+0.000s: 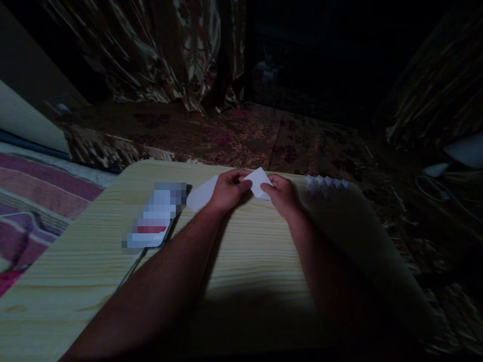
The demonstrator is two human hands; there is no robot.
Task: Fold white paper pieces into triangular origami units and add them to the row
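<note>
Both my hands meet over the far part of a pale wooden table (234,261). My left hand (228,191) and my right hand (282,195) pinch a small white piece of paper (258,182) between fingers and thumbs, each on one side of it. A loose white sheet of paper (202,195) lies flat just left of my left hand. Several small folded white paper pieces (326,184) sit in a row to the right of my right hand, near the table's far edge.
A phone (155,217) with a lit, blurred screen lies on the table's left part, a thin cable running from it toward me. Dark patterned fabric (241,136) covers the floor beyond. A striped cloth (33,201) lies at the left. The room is dim.
</note>
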